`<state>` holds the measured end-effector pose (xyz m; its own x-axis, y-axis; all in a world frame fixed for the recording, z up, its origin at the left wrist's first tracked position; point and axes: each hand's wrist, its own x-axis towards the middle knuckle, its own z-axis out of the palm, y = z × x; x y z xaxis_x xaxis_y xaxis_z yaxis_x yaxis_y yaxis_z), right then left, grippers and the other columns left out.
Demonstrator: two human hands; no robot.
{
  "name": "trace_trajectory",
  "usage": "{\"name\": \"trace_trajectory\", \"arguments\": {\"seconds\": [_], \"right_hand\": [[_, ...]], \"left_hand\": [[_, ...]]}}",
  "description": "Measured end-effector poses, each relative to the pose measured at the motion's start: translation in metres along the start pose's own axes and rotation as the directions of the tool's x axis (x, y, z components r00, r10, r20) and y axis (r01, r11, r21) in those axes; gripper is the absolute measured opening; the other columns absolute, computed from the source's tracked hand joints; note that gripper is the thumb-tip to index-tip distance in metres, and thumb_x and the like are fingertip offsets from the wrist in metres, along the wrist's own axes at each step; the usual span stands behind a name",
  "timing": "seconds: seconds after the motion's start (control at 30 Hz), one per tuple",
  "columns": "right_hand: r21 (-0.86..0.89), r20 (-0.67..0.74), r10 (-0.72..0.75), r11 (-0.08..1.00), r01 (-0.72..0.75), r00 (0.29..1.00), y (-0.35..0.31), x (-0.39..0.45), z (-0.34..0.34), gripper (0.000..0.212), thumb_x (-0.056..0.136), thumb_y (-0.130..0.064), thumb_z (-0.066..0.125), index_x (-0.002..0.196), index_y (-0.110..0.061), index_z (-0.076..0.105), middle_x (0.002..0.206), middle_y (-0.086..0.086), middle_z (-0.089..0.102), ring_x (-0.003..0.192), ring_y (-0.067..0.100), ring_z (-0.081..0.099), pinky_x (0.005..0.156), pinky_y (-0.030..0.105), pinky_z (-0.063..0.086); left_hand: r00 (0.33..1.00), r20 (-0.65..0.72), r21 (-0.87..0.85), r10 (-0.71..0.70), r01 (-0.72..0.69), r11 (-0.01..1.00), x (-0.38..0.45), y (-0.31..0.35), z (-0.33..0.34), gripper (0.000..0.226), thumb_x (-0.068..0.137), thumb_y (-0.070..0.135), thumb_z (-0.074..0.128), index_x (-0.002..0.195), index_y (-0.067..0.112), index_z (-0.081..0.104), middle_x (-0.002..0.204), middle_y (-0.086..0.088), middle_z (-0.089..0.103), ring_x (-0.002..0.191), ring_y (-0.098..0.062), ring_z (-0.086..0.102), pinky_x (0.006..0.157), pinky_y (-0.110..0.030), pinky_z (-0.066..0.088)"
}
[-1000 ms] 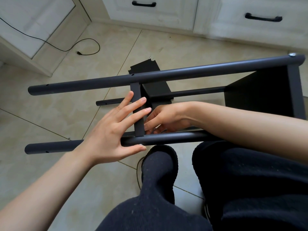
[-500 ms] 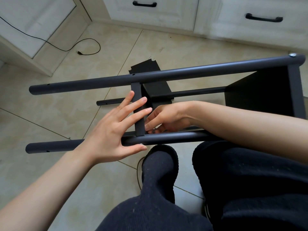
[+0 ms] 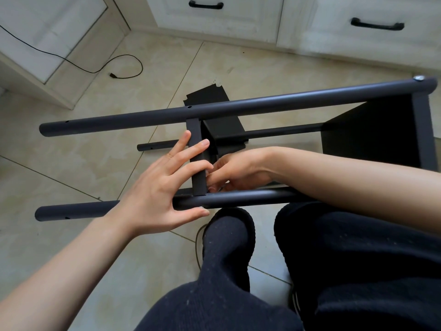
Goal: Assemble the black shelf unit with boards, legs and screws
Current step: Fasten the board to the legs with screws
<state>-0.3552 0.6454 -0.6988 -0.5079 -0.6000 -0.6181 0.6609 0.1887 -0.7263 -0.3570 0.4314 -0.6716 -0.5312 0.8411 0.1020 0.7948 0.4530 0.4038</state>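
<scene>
Fingers (image 3: 191, 154) of left hand (image 3: 152, 194) flat on middle board (image 3: 198, 161), right hand (image 3: 238, 170) behind it

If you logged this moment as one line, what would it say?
step: fixing middle board to near leg | left hand: flat, bracing board | right hand: fingers curled at joint, item unclear | shelf unit: on its side

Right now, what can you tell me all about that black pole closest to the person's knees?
The near pole is a round, matte black tube, likely painted metal, lying roughly level across the picture above the tiled floor. Its left end is free, with a small hole near the tip. A flat black board edge meets it at mid-length. The left hand rests on it with straight fingers, thumb beneath. The right hand works just behind it; what it holds is hidden.
</scene>
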Motion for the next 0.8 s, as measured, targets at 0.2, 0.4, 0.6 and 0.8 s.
{"name": "trace_trajectory", "arguments": {"seconds": [0.2, 0.4, 0.6, 0.8], "right_hand": [[0.034, 0.003, 0.024, 0.999, -0.024, 1.000, -0.0025, -0.0071, -0.0072, 0.022, 0.096, -0.011, 0.059, 0.075, -0.009, 0.064, 0.063, -0.002, 0.063, 0.053, 0.006, 0.058, 0.053, 0.016, 0.049], [-0.040, -0.035, 0.023, 0.999, -0.025, 0.999, -0.0011, -0.0017, -0.0021, 0.023, 0.096, -0.016, 0.060, 0.073, -0.011, 0.063, 0.066, -0.001, 0.058, 0.056, 0.007, 0.056, 0.056, 0.018, 0.049], [0.013, -0.021, 0.002, 1.000, -0.002, 1.000, -0.0013, -0.0029, -0.0041, 0.023, 0.094, -0.010, 0.059, 0.073, -0.012, 0.066, 0.067, 0.000, 0.063, 0.056, 0.008, 0.057, 0.056, 0.018, 0.049], [-0.078, -0.054, 0.006, 0.997, -0.010, 0.999, -0.0016, -0.0017, -0.0036, 0.026, 0.094, -0.016, 0.062, 0.069, -0.013, 0.063, 0.062, -0.002, 0.059, 0.058, 0.010, 0.053, 0.061, 0.022, 0.044]], "left_hand": [[1.000, -0.002, 0.000, 0.000, 0.000, 1.000, 0.0001, 0.0000, 0.0003, 0.067, 0.084, 0.060, 0.068, 0.133, 0.017, 0.056, 0.166, 0.004, 0.026, 0.157, -0.025, 0.008, 0.116, -0.041, 0.031], [1.000, 0.009, -0.022, -0.001, 0.002, 1.000, 0.0007, -0.0003, 0.0002, 0.065, 0.083, 0.059, 0.069, 0.132, 0.017, 0.057, 0.166, 0.004, 0.025, 0.157, -0.025, 0.007, 0.116, -0.041, 0.032], [1.000, 0.013, -0.053, -0.016, 0.017, 0.998, 0.0018, 0.0010, -0.0009, 0.064, 0.082, 0.057, 0.070, 0.130, 0.016, 0.059, 0.165, 0.003, 0.026, 0.157, -0.025, 0.006, 0.117, -0.040, 0.030], [0.999, 0.022, -0.073, -0.030, 0.032, 0.997, 0.0031, 0.0009, -0.0022, 0.063, 0.082, 0.056, 0.070, 0.129, 0.015, 0.059, 0.165, 0.002, 0.027, 0.157, -0.024, 0.006, 0.121, -0.027, 0.023]]}}
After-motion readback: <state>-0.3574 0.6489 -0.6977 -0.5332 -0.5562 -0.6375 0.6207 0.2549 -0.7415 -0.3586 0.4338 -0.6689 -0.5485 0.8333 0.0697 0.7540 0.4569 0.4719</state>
